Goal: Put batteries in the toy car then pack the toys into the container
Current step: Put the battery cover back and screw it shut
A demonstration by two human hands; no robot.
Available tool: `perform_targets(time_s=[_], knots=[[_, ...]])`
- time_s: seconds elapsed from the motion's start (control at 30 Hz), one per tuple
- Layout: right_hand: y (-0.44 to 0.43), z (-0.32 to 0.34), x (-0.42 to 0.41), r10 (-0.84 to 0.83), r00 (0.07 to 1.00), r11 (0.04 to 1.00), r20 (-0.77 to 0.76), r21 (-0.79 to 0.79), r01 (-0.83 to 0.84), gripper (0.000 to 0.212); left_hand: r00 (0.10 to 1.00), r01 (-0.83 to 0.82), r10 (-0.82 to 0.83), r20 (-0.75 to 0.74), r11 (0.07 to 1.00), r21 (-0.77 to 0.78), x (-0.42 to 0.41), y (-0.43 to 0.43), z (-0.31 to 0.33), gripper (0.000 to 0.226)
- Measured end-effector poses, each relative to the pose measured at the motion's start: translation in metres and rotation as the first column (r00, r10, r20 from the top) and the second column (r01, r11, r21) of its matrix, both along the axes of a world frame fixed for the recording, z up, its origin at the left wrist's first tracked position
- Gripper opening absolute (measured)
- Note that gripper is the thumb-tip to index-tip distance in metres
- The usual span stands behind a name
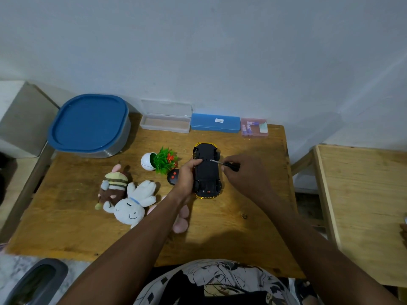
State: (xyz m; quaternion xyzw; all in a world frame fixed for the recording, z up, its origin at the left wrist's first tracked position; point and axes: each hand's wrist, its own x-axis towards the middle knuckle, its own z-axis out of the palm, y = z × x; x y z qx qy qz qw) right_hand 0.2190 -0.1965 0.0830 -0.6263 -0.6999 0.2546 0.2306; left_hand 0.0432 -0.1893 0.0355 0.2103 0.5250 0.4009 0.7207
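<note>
A yellow toy car (206, 172) lies upside down on the wooden table (66, 227), its black underside facing up. My left hand (186, 179) grips its left side. My right hand (242, 172) holds a small black-handled screwdriver (224, 164) with its tip on the car's underside near the far wheels. A black remote with red buttons (172, 176) lies just left of my left hand. A large container with a blue lid (90, 124) stands at the back left.
Plush toys lie at centre left: a striped bee (113, 183), a white bunny (134, 203) and a pink one (181, 221) partly under my left arm. A white pot with a green plant (159, 161) lies tipped. A clear case (165, 122), a blue case (214, 124) and a small pink box (254, 127) line the wall.
</note>
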Motion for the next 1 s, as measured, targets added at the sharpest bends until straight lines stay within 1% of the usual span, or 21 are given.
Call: perform_targets(time_s=[0.1, 0.2, 0.3, 0.4, 0.63, 0.8, 0.93, 1.0], knots=[[-0.001, 0.002, -0.001, -0.004, 1.000, 1.000, 0.003, 0.007, 0.003, 0.014, 0.999, -0.017, 0.018, -0.032, 0.999, 0.036, 0.001, 0.000, -0.002, 0.040], [-0.001, 0.003, -0.002, 0.003, 1.000, 1.000, 0.017, 0.010, -0.004, 0.014, 0.996, -0.029, 0.039, -0.081, 0.992, 0.123, 0.003, -0.001, -0.004, 0.028], [0.000, 0.006, -0.002, 0.010, 0.999, 1.000, 0.030, 0.006, -0.011, 0.014, 0.993, -0.004, 0.030, -0.116, 0.975, 0.222, 0.004, 0.000, -0.002, 0.031], [0.001, 0.009, -0.002, 0.010, 1.000, 1.000, 0.022, 0.010, -0.011, 0.015, 0.989, -0.002, 0.043, -0.140, 0.960, 0.280, 0.004, 0.000, 0.000, 0.030], [0.004, 0.011, -0.003, 0.010, 0.999, 1.000, 0.041, -0.019, -0.009, 0.019, 0.985, -0.016, 0.074, -0.155, 0.939, 0.344, 0.005, 0.001, -0.002, 0.029], [0.004, 0.014, -0.004, 0.007, 1.000, 0.999, 0.020, -0.047, -0.006, 0.022, 0.982, -0.022, 0.090, -0.167, 0.928, 0.371, 0.006, -0.001, -0.001, 0.028], [0.005, 0.012, -0.003, 0.008, 1.000, 0.994, 0.003, -0.108, -0.008, 0.027, 0.979, -0.013, 0.092, -0.184, 0.920, 0.391, 0.005, -0.001, 0.001, 0.034], [0.007, 0.013, -0.003, 0.013, 1.000, 0.989, -0.006, -0.145, -0.013, 0.026, 0.978, -0.013, 0.093, -0.185, 0.920, 0.391, 0.005, -0.001, 0.000, 0.037]])
